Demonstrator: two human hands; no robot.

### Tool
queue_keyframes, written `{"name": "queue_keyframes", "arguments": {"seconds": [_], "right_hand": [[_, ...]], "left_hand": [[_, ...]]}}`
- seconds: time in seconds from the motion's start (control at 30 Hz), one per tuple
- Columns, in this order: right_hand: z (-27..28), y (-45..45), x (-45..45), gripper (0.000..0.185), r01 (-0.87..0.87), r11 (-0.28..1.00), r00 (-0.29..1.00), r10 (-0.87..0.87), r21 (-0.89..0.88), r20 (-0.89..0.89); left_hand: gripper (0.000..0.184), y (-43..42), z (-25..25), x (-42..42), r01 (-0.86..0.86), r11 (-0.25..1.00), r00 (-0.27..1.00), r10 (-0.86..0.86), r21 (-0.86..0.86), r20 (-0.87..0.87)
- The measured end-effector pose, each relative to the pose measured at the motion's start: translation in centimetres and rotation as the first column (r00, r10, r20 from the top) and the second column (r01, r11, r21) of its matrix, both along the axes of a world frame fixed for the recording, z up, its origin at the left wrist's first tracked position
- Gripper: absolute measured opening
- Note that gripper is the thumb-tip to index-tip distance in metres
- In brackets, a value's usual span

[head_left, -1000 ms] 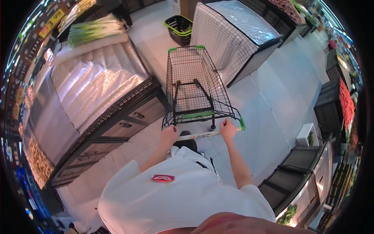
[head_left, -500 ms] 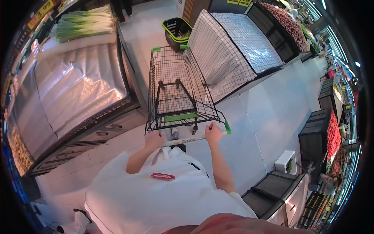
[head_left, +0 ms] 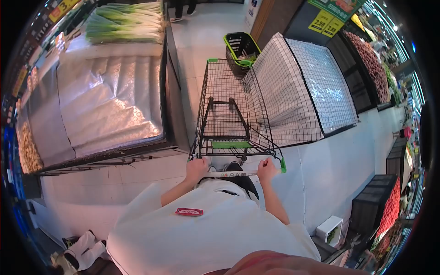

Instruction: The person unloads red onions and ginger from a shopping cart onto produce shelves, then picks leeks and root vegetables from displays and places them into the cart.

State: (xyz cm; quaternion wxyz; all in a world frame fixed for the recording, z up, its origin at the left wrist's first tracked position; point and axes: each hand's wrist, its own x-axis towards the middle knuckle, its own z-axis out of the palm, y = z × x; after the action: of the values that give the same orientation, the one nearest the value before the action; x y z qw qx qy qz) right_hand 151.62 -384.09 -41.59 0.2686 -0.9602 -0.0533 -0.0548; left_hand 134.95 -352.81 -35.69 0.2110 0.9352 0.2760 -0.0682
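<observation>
Head view, left hand and right hand gripping cart handle, distant legs cropped

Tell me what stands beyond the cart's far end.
Past the cart is a black basket with a green rim. The cart's wire end partly covers its lower side; its contents are too small to name.
</observation>
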Motion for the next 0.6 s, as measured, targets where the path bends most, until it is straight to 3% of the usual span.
{"name": "queue_keyframes", "arguments": {"seconds": [0.1, 0.2, 0.37, 0.6], "right_hand": [[0.0, 1.2, 2.7, 0.02, -0.02, 0.999, 1.0, 0.02, 0.033, -0.022], [-0.3, 2.5, 6.2, 0.02, -0.059, 0.997, 0.998, 0.058, 0.041, 0.013], [-1.5, 5.2, 12.6, 0.023, -0.139, 0.987, 0.988, 0.132, 0.08, 0.086], [-2.0, 10.8, 21.3, 0.025, -0.22, 0.971, 0.974, 0.213, 0.09, 0.083]], "left_hand": [[0.039, 0.9, -1.6, 1.8, -0.047, 0.999, 0.999, 0.047, -0.015, 0.023], [0.036, 1.3, 0.8, 4.7, -0.092, 0.995, 0.995, 0.094, -0.043, 0.041], [0.037, 3.1, 0.1, 9.2, -0.159, 0.986, 0.985, 0.162, -0.058, 0.059], [0.03, 7.2, 0.0, 16.4, -0.229, 0.973, 0.971, 0.228, -0.004, 0.071]]}}
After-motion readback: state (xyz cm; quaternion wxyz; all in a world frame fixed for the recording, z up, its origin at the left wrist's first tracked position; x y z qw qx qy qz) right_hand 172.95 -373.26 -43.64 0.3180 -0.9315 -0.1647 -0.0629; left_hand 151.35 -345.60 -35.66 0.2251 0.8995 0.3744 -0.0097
